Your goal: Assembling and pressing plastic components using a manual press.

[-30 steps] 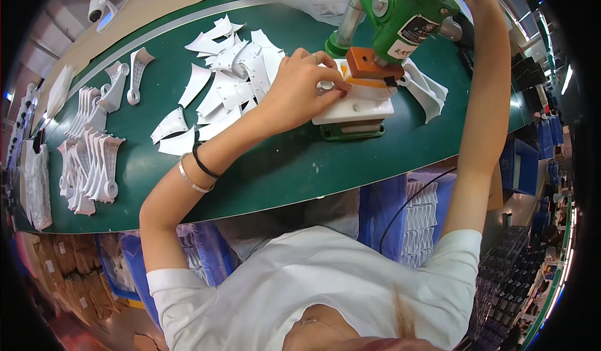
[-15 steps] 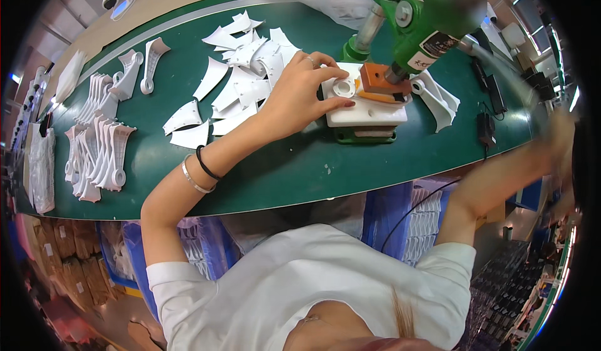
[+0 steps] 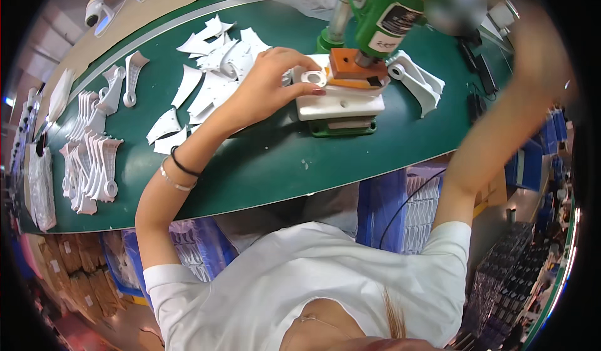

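Observation:
My left hand (image 3: 269, 85) pinches the ring-shaped end of a white plastic part (image 3: 313, 79) between thumb and fingers. That part lies on a white fixture block (image 3: 341, 107), at the left side of an orange pressing block (image 3: 350, 63). Above stands a green hand press (image 3: 385, 16), its metal ram meeting the orange block. My right hand (image 3: 535, 22) is raised at the upper right, beyond the press head, and smeared by motion. Its fingers and anything in them cannot be made out.
Loose white curved panels (image 3: 219, 60) are heaped left of the press. Stacked white brackets (image 3: 91, 169) stand farther left on the green table (image 3: 250, 182). Another white bracket (image 3: 416, 85) lies right of the press. Blue-lined bins (image 3: 382, 207) sit below the table's front edge.
My right hand has swung upward from the right side. My left hand keeps its place at the ring end. The whole view has shifted, so the press appears farther left.

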{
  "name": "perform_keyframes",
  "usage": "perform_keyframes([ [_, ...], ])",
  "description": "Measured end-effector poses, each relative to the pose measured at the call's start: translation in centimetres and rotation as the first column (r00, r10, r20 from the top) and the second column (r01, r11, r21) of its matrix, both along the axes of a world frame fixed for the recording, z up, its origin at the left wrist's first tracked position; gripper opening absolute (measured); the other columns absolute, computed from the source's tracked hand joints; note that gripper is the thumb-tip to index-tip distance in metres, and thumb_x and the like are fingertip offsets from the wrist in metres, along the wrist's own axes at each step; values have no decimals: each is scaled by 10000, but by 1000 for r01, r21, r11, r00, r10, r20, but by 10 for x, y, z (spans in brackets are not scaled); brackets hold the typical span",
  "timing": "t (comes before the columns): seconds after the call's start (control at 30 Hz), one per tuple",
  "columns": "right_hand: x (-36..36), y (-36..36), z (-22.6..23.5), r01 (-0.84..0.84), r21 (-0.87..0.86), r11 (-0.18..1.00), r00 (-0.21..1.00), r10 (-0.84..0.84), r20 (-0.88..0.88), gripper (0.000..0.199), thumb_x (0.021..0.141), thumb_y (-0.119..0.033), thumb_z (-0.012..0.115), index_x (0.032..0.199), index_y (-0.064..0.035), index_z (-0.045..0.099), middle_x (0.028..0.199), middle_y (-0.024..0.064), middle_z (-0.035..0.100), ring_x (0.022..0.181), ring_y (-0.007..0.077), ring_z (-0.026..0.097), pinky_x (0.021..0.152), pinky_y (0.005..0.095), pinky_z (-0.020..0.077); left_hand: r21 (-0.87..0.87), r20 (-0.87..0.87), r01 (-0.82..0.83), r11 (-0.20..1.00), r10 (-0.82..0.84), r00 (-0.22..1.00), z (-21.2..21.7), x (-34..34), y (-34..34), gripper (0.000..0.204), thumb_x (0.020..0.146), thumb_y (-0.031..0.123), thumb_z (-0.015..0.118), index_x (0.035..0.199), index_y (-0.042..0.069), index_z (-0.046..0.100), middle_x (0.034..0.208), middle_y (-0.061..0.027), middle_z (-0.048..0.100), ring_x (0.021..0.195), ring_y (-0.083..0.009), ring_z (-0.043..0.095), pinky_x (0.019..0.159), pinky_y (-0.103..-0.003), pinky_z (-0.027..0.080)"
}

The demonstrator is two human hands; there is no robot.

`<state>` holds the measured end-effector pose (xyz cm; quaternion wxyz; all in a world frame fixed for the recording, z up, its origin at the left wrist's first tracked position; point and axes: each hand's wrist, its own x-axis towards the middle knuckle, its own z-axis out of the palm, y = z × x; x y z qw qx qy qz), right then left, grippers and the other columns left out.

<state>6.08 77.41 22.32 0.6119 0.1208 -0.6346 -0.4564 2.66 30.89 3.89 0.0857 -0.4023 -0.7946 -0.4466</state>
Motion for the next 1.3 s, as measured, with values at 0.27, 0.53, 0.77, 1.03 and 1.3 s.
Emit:
perform_keyframes([
  [0.27,97,-257,-58,-379,-685,622,807,585,86,639,934,-258,613,1465,-179,266,1233,127,590,1119,164,537,976,303,398,-116,22,29,993,-27,999,30,56,-18,438,767,166,810,1132,27,612,1077,-120,672,973,-271,654,876,-342,501],
  [0.53,89,-206,-102,58,-931,362,-84,931,356,574,725,-42,796,1262,-30,594,943,83,688,756,184,616,690,296,500,-115,-166,255,960,-271,948,61,81,28,418,807,154,751,1171,54,572,958,-126,655,821,-309,659,693,-377,531],
  [0.77,99,-169,-104,288,-888,358,60,919,390,438,721,14,758,1143,-60,668,872,114,662,752,219,645,673,293,496,-124,-634,204,971,-235,737,49,86,57,486,759,128,637,1241,169,598,872,-1,590,673,-146,573,584,-273,500],
  [1.03,40,-149,-150,368,-920,137,505,801,322,190,799,-126,724,899,-35,590,841,130,627,749,302,638,674,381,496,-373,-431,119,920,-285,856,35,96,-8,380,750,91,749,1121,114,671,836,-15,637,623,-173,593,503,-305,463],
  [1.3,11,-143,-188,249,-828,502,566,618,545,175,782,-107,737,930,-78,648,836,124,619,828,323,582,749,409,465,-339,-396,-315,886,170,902,38,92,-101,308,769,42,740,1070,87,697,831,-77,666,740,-244,649,579,-345,485],
])
